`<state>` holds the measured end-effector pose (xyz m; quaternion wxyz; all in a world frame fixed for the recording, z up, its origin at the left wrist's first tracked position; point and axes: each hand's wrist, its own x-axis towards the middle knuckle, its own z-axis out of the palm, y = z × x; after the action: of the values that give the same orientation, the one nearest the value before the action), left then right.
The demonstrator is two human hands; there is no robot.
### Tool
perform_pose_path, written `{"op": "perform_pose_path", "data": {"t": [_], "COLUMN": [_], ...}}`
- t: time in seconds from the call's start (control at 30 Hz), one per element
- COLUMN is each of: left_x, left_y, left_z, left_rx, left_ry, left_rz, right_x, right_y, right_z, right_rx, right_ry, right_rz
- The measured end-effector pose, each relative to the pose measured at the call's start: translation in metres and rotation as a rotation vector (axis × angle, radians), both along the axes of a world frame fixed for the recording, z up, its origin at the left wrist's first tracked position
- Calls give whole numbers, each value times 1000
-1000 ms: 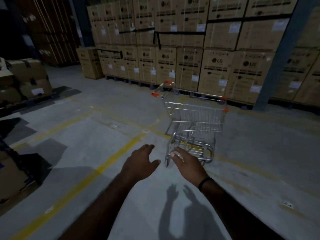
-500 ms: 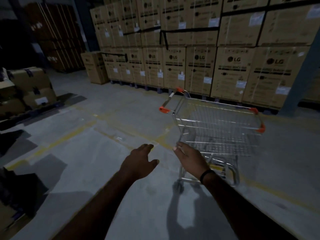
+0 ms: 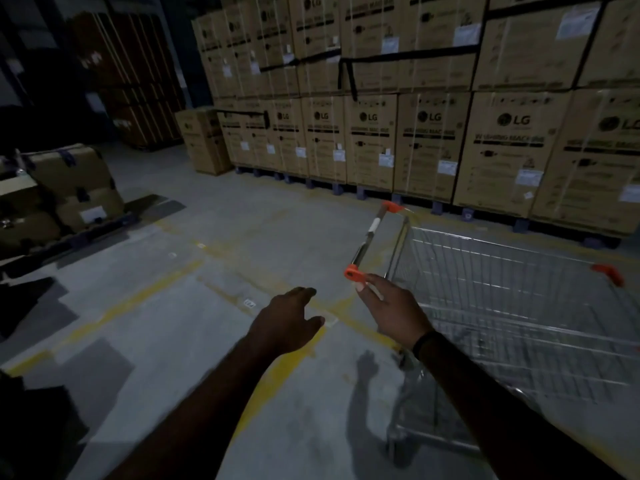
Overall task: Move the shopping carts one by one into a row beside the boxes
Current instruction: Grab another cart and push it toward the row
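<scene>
We log one shopping cart (image 3: 512,306) at the right of the scene: silver wire basket, orange caps at the corners, and a handle bar (image 3: 369,237) with orange ends running from near to far along its left side. It stands on the grey floor (image 3: 173,323) near the stacked LG boxes (image 3: 429,147), which line the far side on pallets. The basket holds nothing that we can see. More cartons (image 3: 65,188) sit at the far left.

Right hand (image 3: 391,310): fingers extended, tips touching the near orange end of the handle, not closed around it. Left hand (image 3: 287,323): open, palm down, fingers loosely spread, holding nothing, just left of the right hand.

Against half a second ago, the cart fills more of the view and sits further right; the right hand has gone from the basket's rim to the handle end. Left hand posture unchanged.
</scene>
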<state>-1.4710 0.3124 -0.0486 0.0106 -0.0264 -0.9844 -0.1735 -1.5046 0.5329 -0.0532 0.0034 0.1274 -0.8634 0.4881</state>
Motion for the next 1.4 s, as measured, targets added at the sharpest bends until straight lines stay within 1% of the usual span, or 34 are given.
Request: {"op": "perform_pose_path", "data": {"t": [0.13,0.23,0.33,0.37,0.5,0.6,0.7,0.8,0.83,0.93,1.0,1.13,1.23,1.3,1.4], "left_x": [-89,-155,-224,-247,-320,-366,-414,-458,-471,-508,-529,-555,-577,-591,-617], "left_y": [-34,-55,-71,-74,-68,-47,-21,4,12,34,49,77,98,105,113], "left_z": [-7,-9,-7,-6,-9,-13,-19,-29,-33,-41,-47,-63,-85,-89,-101], "left_rx": [17,12,-34,-50,-88,-178,-262,-387,-437,-582,-659,-895,-970,-928,-881], "left_ry": [-9,-16,-28,-24,-42,-52,-42,-26,-17,110,128,140,190,229,193], "left_rz": [-46,-116,-201,-232,-370,-497,-593,-683,-730,-870,-947,-1114,-1331,-1385,-1493], "right_x": [-74,-139,-175,-186,-229,-262,-299,-327,-335,-354,-359,-358,-363,-366,-377], "right_y": [-33,-53,-81,-89,-105,-109,-106,-98,-95,-85,-76,-65,-60,-58,-57], "right_z": [-10,-39,-30,-29,-41,-58,-77,-95,-103,-116,-111,-104,-103,-104,-109], "right_rx": [-19,-86,-39,-11,215,322,449,583,618,720,664,545,426,355,351], "right_ry": [-60,-111,-178,-191,-154,-211,-170,-214,-254,-338,-427,-568,-704,-742,-727], "right_rz": [-87,-155,-207,-221,-289,-304,-338,-378,-393,-467,-514,-558,-584,-616,-728]}}
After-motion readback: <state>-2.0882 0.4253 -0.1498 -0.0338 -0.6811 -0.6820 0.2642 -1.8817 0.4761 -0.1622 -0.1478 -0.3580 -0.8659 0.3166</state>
